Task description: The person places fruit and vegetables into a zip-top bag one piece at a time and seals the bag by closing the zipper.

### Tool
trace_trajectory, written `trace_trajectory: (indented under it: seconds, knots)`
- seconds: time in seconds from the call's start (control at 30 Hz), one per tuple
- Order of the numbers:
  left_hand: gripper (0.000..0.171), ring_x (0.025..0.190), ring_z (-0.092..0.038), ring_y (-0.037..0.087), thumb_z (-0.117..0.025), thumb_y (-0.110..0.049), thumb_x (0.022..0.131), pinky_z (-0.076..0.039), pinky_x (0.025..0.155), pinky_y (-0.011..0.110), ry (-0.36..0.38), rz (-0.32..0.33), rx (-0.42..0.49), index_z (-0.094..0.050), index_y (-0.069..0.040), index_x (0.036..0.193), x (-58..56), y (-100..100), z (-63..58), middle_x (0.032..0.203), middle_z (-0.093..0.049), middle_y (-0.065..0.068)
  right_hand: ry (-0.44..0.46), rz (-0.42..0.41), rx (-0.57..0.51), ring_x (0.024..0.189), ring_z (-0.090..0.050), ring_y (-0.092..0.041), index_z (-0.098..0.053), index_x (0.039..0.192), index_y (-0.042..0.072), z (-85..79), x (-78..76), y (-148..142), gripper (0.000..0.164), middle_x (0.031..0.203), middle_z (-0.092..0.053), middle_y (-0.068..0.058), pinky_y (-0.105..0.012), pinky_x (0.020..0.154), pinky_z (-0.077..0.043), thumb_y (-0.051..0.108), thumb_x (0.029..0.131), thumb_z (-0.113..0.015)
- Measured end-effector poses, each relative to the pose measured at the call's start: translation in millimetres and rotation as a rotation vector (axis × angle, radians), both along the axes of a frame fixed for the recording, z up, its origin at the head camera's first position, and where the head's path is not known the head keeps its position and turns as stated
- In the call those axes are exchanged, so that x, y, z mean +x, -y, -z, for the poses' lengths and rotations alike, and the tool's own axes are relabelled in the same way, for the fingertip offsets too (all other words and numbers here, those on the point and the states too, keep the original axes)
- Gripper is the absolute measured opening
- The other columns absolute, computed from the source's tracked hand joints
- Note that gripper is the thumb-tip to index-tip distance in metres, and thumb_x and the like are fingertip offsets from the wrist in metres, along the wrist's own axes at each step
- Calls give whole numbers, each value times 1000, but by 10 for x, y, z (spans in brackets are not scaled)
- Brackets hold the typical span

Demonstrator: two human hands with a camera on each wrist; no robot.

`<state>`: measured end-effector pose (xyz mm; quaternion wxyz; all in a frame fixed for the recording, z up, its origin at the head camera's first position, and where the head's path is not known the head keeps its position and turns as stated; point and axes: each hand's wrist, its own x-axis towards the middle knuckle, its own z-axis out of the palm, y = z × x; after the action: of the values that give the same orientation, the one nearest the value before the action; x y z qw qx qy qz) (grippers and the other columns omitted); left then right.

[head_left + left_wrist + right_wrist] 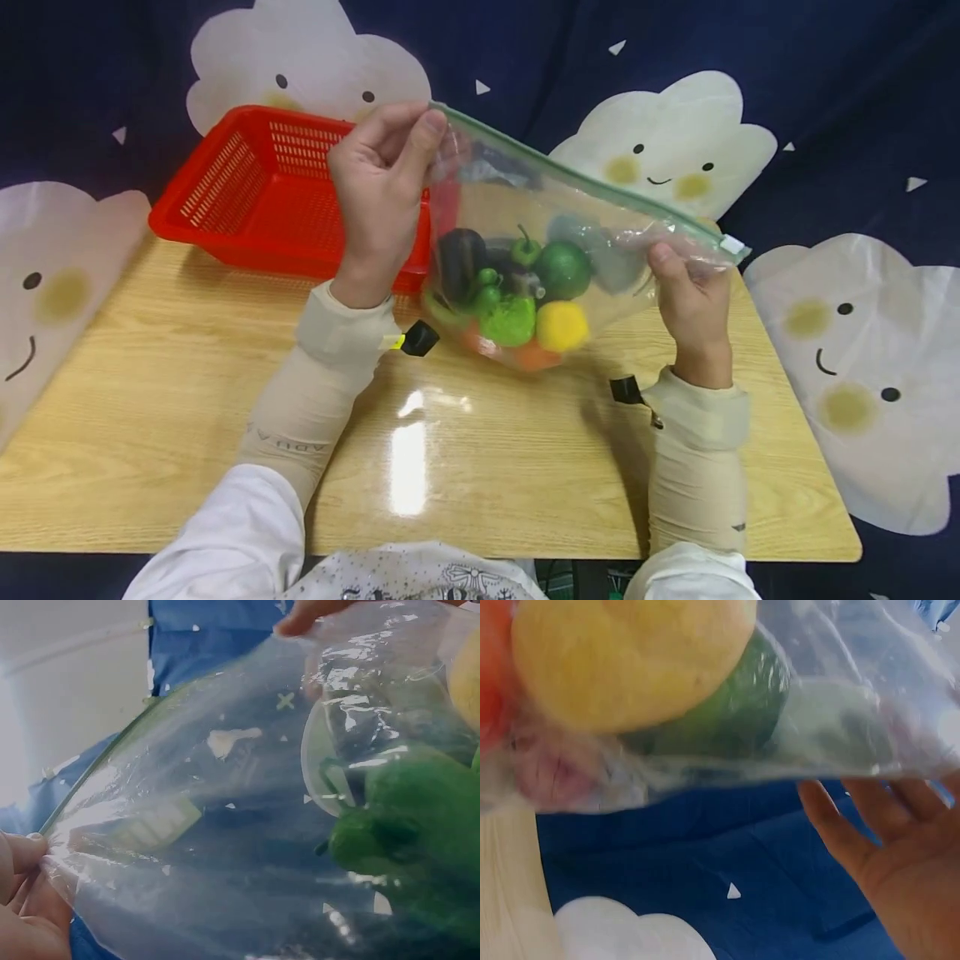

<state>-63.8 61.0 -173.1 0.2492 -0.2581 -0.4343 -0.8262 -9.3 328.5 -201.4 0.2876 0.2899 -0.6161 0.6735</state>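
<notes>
A clear zip bag (600, 218) with a green zip strip (570, 172) hangs tilted over the table between my hands. My left hand (384, 179) pinches its higher left top corner between thumb and fingers. Below the white slider (732, 244), my right hand (693, 304) grips the bag's right side, thumb in front; the fingers behind are partly hidden. Through the plastic show a dark eggplant (459, 265), a green pepper (526, 248), a dark green round piece (564, 270), a bright green piece (507, 321), a yellow round piece (562, 326) and orange-red pieces (537, 356) at the bottom.
A red slotted basket (247, 242) stands behind my left hand at the table's back left. The light wooden table (187, 433) has its right edge beyond my right arm. A dark blue cloth with white clouds (675, 133) hangs behind.
</notes>
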Motion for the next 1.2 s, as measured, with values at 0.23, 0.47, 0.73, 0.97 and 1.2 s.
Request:
trace_trajectory:
  seconds: [0.23,0.47,0.73,0.97,1.2]
  knots:
    - [12,76,-66,33,-57,10,83,-52,70,44,-25,14,-37,-66,6,91,61,-64,-59,82,-68,16,-62,-20,-49,75,-66,-30,-57,76,-27,-23,131,24,38,78,-65,-26,-31,73,-50,8,89,-57]
    - [10,75,-67,32,-57,13,82,-53,66,42,-164,-46,-77,-61,15,91,189,-11,-76,82,-68,18,-106,-87,-296,58,-61,-27,-52,70,-26,-96,135,45,29,65,-61,-24,-28,59,-50,-2,84,-60]
    - [9,75,-66,34,-59,6,84,-52,70,42,-20,62,-137,-63,11,90,20,-8,5,83,-67,20,86,-24,-221,59,-62,-24,-54,81,-23,-177,46,-16,22,70,-61,-22,-28,57,-51,-2,86,-57]
    - [16,78,-66,26,-65,-4,83,-53,73,34,249,110,-283,-66,3,96,-382,-67,101,89,-67,16,309,32,-100,60,-63,-21,-60,85,-22,162,-493,-393,28,71,-64,-18,-28,58,-53,3,92,-49]
    - [22,83,-67,19,-65,-18,84,-51,75,25,517,158,-568,-63,-6,102,-827,-103,135,97,-67,10,585,4,-27,56,-62,-21,-63,86,-16,256,-801,-598,40,72,-65,-17,-30,52,-52,22,91,-56]
